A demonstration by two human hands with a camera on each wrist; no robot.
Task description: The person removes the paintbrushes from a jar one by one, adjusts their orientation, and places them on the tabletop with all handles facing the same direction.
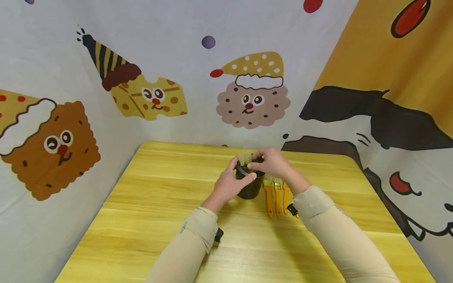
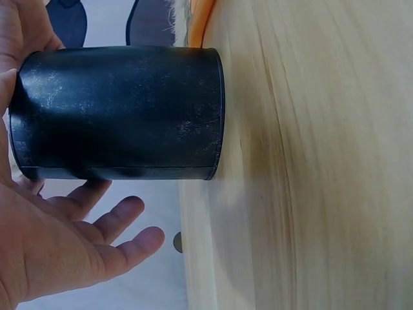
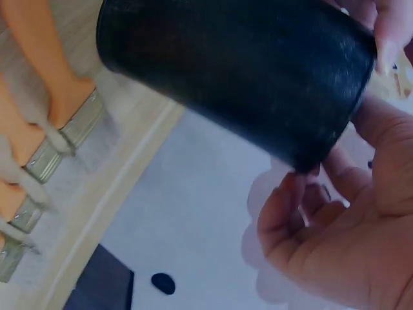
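A black cylindrical cup [image 1: 249, 190] stands upright on the table. Pale bristles [image 1: 244, 156] rise over its mouth, and a bit of orange shows inside; whether they belong to one brush is hard to see. My left hand [image 1: 229, 184] holds the rim from the left, thumb across the near side; in the left wrist view its other fingers [image 2: 119, 223] spread beyond the wall. From the right, my right hand [image 1: 274, 162] grips the rim, thumb over the mouth and curled fingers [image 3: 284, 219] at the outside. Close by on the right lie several paintbrushes [image 1: 278, 200] with orange handles.
A wood-grain table [image 1: 159, 196] carries everything. Behind it hangs a white cloth [image 1: 170, 39] printed with cartoon snacks. The brushes lie side by side under the right forearm, bristles toward the far edge.
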